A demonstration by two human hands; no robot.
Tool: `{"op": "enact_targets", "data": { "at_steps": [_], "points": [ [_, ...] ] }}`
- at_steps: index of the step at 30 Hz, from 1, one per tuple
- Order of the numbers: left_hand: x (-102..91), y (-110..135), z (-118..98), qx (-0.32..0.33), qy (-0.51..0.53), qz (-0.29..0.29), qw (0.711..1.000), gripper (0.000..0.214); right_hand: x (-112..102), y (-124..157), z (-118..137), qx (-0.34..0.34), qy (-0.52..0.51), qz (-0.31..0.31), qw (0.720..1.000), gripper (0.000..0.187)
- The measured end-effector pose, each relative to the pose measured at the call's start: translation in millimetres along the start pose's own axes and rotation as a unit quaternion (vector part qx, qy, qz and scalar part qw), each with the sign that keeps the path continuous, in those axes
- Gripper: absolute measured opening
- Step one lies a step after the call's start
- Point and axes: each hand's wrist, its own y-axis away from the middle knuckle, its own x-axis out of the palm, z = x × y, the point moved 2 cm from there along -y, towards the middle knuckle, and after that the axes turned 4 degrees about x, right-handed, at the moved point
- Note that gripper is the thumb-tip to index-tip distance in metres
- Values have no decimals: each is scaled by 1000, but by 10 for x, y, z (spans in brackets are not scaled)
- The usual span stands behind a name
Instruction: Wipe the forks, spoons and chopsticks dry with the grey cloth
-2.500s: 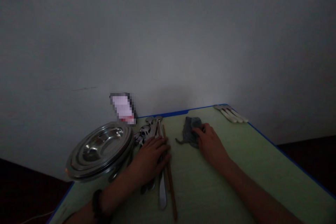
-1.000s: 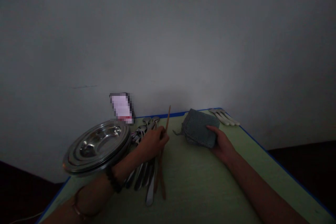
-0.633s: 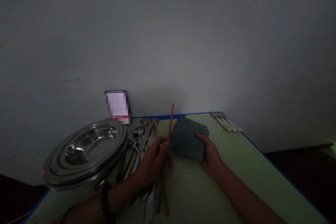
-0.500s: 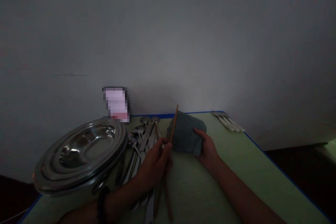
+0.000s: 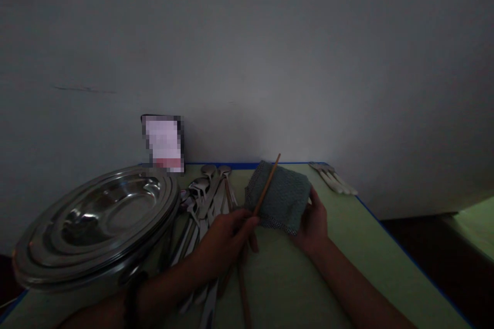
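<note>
Head view | I see left hand (image 5: 231, 236), grip narrow on a chopstick (image 5: 267, 185) | right hand (image 5: 314, 222), grip holding cloth (image 5: 288, 196) behind it | spoons (image 5: 200, 183), metal bowls (image 5: 111, 216) on desk (image 5: 366, 247)

The cloth (image 5: 284, 198) is grey-green with a fine dark-and-light check along its border, and the chopstick (image 5: 267, 185) over it is orange-brown. The table (image 5: 293, 290) is pale green with a blue edge, the bowls (image 5: 111, 213) and spoons (image 5: 200, 184) are silver, and the forks (image 5: 335, 181) have off-white handles. The wall (image 5: 247, 51) is grey, the bracelet (image 5: 131, 299) near-black, and the pixelated phone screen (image 5: 164, 139) pale lilac with a reddish band.
</note>
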Motion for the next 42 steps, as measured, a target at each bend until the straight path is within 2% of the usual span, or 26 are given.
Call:
{"op": "enact_targets", "data": {
  "at_steps": [3,8,12,21,30,42],
  "points": [
    [-5,-5,-10,-5,-36,2,999,34,-6,-18,-8,-9,38,10,999,29],
    [-7,-9,-32,-2,-90,-16,996,34,47,20,-59,9,63,49,997,21],
    [4,-17,-43,-12,-109,-7,994,37,63,50,-75,-25,70,83,994,19],
    [42,1,-32,14,-109,27,994,29,67,56,-88,-34,44,112,992,16],
    [70,21,5,27,-113,43,992,28,94,45,-90,-26,21,116,993,15],
    [80,36,3,51,-157,31,986,27,77,29,-103,-15,12,111,994,13]
  ]
}}
